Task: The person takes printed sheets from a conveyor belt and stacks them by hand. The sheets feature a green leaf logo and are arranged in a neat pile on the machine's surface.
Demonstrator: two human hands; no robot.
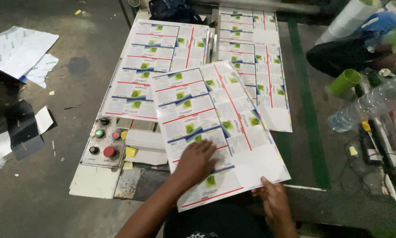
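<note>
A large printed sheet (215, 119) with repeated white, green, blue and red label panels lies tilted across the machine table. My left hand (197, 161) presses flat on its lower middle. My right hand (272, 198) pinches its near edge at the bottom right corner. Two more stacks of similar printed sheets lie farther back, one at the left (154, 57) and one at the right (259, 57).
A control panel (102, 141) with red, green and black buttons sits at the table's left front. Yellow sticky notes (130, 152) lie beside it. Clear plastic bottle (365, 103), green cup (344, 81) and film roll (347, 20) at right. Loose papers (19, 50) on the floor at left.
</note>
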